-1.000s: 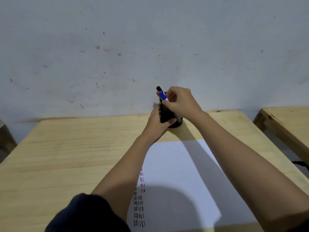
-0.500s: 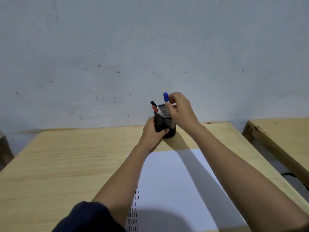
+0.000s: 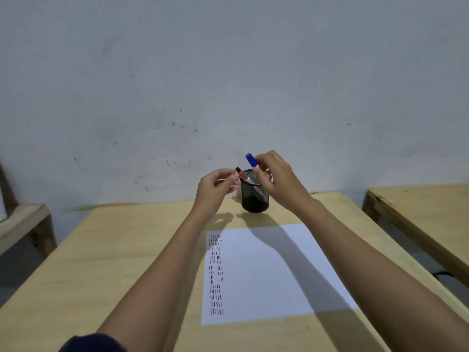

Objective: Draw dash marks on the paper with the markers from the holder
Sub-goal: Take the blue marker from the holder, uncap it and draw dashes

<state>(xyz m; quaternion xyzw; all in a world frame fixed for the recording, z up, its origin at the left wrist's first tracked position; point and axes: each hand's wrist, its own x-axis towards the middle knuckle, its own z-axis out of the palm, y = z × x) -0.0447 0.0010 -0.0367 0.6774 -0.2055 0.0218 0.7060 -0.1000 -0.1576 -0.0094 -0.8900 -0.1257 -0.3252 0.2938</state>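
A black mesh holder [image 3: 255,199] stands at the far edge of the wooden table [image 3: 106,262]. My right hand [image 3: 275,181] grips a blue-capped marker [image 3: 251,160], lifted above the holder's rim. A red marker [image 3: 245,177] and a black marker [image 3: 238,169] lean out of the holder. My left hand [image 3: 215,190] hovers just left of the holder, fingers loosely curled and apart, holding nothing. White paper [image 3: 274,273] lies in front of the holder, with columns of black and red dash marks [image 3: 215,273] along its left edge.
A grey wall [image 3: 228,85] rises right behind the table. Another wooden table [image 3: 426,212] stands to the right, and a low wooden piece [image 3: 22,224] to the left. My arms cast shadows across the paper.
My left hand has let go of the holder and lifted off to its left. My right hand has raised the blue marker higher out of the holder. The view has tilted down, showing more paper.
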